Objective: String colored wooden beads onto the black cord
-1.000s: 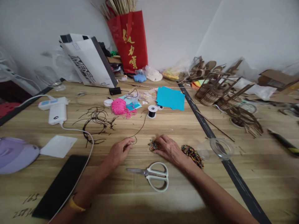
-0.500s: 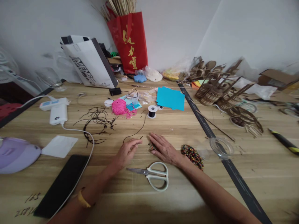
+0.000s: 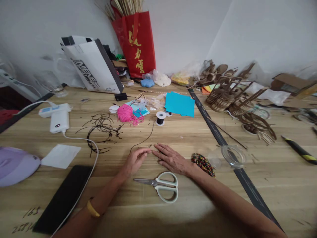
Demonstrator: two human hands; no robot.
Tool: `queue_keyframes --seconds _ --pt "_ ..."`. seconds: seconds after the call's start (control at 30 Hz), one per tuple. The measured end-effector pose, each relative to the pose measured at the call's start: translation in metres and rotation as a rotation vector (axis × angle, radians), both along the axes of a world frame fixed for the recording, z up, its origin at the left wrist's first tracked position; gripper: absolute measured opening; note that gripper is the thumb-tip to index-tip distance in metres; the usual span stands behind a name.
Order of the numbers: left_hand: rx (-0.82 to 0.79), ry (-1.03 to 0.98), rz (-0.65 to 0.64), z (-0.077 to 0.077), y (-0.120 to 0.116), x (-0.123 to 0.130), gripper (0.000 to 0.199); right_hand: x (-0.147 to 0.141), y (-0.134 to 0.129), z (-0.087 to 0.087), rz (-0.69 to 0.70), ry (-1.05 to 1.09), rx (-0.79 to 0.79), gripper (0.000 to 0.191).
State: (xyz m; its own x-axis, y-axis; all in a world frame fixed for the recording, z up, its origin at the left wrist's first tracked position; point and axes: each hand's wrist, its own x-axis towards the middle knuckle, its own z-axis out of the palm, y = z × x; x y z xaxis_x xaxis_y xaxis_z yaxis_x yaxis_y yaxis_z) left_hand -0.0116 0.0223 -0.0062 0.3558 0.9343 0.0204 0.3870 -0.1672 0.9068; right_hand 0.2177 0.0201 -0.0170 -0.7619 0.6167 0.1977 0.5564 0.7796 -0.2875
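My left hand [image 3: 135, 161] rests on the table with its fingers curled and pressed together. Into it runs a thin black cord [image 3: 146, 141], which trails from a white spool [image 3: 160, 118] wound with black. My right hand [image 3: 172, 158] lies flat, fingers stretched out, over some small beads that it mostly hides. The fingertips of both hands nearly meet. Beside the right wrist sits a coiled string of multicoloured beads [image 3: 203, 164]. Scissors with pale handles [image 3: 166, 187] lie just below the hands, pointing left.
Loose black cords [image 3: 101, 130] and a pink yarn ball [image 3: 124, 113] lie ahead on the left. Blue paper [image 3: 180, 104] is behind the spool. To the right stand a clear round container [image 3: 232, 155] and small woven baskets [image 3: 221, 100]. A white cable [image 3: 95, 158] crosses the left side.
My right hand has slid slightly left, closer to the left fingertips, and now covers more of the small beads. The left hand has stayed almost in place.
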Motion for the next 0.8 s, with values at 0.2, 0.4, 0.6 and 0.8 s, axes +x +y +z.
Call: queue_keyframes --seconds 0.2,0.4,0.6,0.8 --pt "-0.061 -0.040 0.037 -0.002 0.004 -0.002 0.033 -0.002 0.003 -0.005 0.046 0.077 -0.021 0.047" --pt "-0.084 -0.041 0.031 -0.002 0.005 -0.003 0.033 -0.004 0.003 -0.008 0.082 0.114 -0.032 0.041" --pt "-0.105 -0.068 0.023 -0.001 0.007 -0.004 0.033 -0.008 0.002 -0.006 0.126 0.133 -0.069 0.041" --pt "-0.114 -0.096 0.043 0.003 0.006 -0.004 0.031 -0.011 0.003 -0.006 0.175 0.208 -0.106 0.039"
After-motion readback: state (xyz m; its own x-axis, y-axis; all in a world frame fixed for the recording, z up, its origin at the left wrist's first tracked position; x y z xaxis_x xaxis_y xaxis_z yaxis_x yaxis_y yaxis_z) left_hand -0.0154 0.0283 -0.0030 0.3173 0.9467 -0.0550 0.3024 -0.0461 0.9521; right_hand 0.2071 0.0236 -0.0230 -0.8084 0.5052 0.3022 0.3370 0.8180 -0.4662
